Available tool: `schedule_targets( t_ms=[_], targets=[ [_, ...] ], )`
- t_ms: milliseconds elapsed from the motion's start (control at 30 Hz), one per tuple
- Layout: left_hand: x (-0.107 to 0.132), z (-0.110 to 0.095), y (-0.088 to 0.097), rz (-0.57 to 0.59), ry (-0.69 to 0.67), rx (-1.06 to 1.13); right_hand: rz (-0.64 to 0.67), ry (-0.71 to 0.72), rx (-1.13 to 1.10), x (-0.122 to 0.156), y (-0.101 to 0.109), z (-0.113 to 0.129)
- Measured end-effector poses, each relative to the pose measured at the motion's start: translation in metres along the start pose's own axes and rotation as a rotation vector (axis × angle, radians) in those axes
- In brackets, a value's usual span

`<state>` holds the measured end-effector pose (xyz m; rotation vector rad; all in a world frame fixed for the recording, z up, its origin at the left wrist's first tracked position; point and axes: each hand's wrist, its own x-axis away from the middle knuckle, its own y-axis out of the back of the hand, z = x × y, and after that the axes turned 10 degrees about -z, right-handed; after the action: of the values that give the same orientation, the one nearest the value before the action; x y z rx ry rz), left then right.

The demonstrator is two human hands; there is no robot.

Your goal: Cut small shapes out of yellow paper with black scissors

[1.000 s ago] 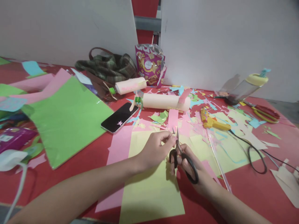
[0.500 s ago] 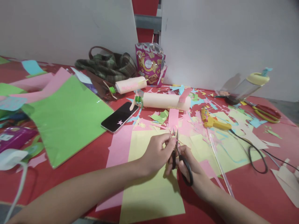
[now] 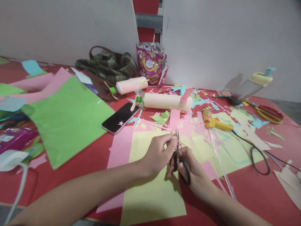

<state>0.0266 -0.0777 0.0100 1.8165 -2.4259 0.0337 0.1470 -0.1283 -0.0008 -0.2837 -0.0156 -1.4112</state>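
Black-handled scissors [image 3: 184, 169] are in my right hand [image 3: 194, 171], with thumb and fingers through the loops and the blades pointing away from me. My left hand [image 3: 158, 153] is closed in a pinch right beside the blades. A tiny bit of pink shows at its fingertips, too small to make out. Both hands are above a yellow paper sheet [image 3: 152, 201], which overlaps a pink sheet [image 3: 117, 157]. Beyond the blades lies a paper-wrapped bottle [image 3: 164, 101] with a green cap and a propeller-like strip.
A phone [image 3: 119, 118] with a small pink star on it lies to the left, near green sheets [image 3: 68, 122]. On the right are a yellow glue gun [image 3: 216, 123] with its cord, red-yellow scissors [image 3: 269, 113] and a tilted clear cup [image 3: 249, 88]. Paper scraps are scattered around.
The scissor blades have drawn closer together, and the outer handle loop has swung inward with my right hand's fingers. My left hand has stayed almost in place.
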Motion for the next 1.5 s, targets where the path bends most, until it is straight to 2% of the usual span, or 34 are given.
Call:
schedule_targets(
  t_ms=[100,200,333,433,567,667,933,1133,1267,1500],
  targets=[
    [-0.001,0.002,0.001,0.071,0.053,0.039,-0.038,-0.005,-0.022,-0.001,0.001,-0.001],
    [-0.003,0.004,0.002,0.155,0.069,0.025,-0.133,0.033,-0.065,-0.003,0.005,-0.004],
    [-0.003,0.004,0.001,0.158,-0.045,-0.127,-0.324,0.098,-0.129,-0.008,0.012,-0.007],
    [-0.004,0.003,0.001,0.24,-0.108,-0.233,-0.442,0.094,-0.164,-0.011,0.016,-0.008],
    [-0.004,0.003,0.002,0.353,-0.09,-0.271,-0.399,0.065,-0.216,-0.013,0.017,-0.006],
    [-0.005,0.003,0.003,0.388,-0.074,-0.264,-0.387,0.046,-0.211,-0.013,0.016,-0.004],
    [-0.007,0.003,0.005,0.286,-0.112,-0.268,-0.397,0.047,-0.165,-0.012,0.013,-0.002],
    [-0.007,0.004,0.003,0.227,-0.065,-0.23,-0.409,0.049,-0.128,-0.011,0.014,-0.004],
    [-0.008,0.001,0.003,0.243,-0.057,-0.209,-0.453,0.056,-0.1,-0.012,0.015,-0.005],
    [-0.008,0.0,0.002,0.266,-0.075,-0.276,-0.453,0.061,-0.123,-0.012,0.016,-0.005]
  ],
)
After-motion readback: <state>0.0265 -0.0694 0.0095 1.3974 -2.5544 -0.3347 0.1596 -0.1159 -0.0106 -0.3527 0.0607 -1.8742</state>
